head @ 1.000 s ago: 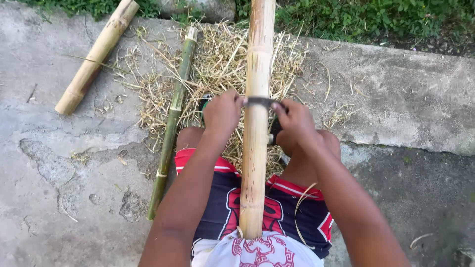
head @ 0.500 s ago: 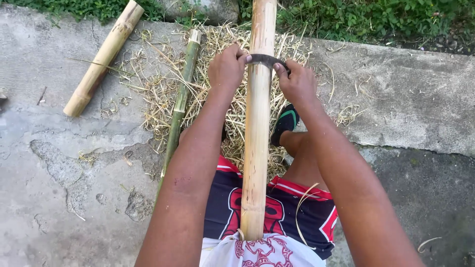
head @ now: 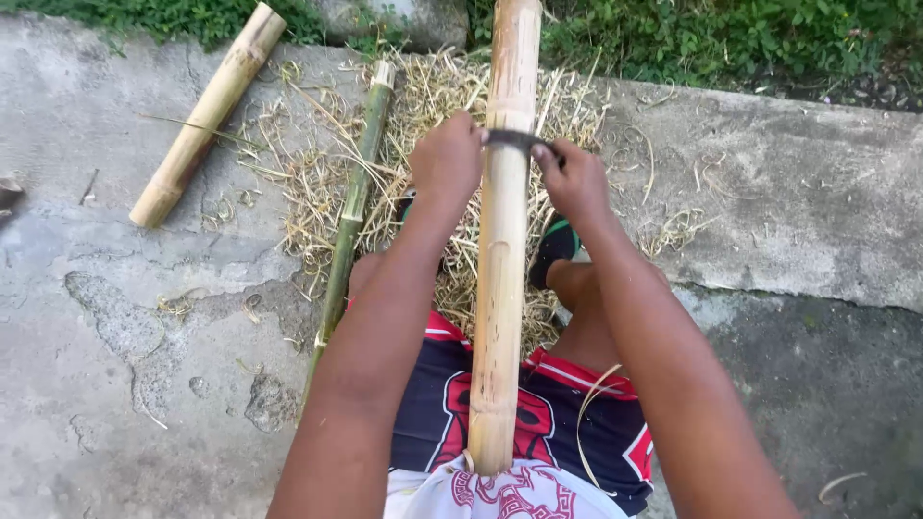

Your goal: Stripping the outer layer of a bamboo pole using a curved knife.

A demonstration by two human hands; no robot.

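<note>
- Left hand and right hand, fingers closed, grip either end of a dark blade laid across a pale bamboo pole.
- The pole runs from the person's lap out over straw shavings.
- A green bamboo stalk and a short bamboo piece lie left on concrete.

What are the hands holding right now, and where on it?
Both hands grip a dark curved blade by its two ends, left hand and right hand, across the bamboo pole.

Short bamboo piece, thin green stalk, straw shavings — perhaps dry grass
</note>
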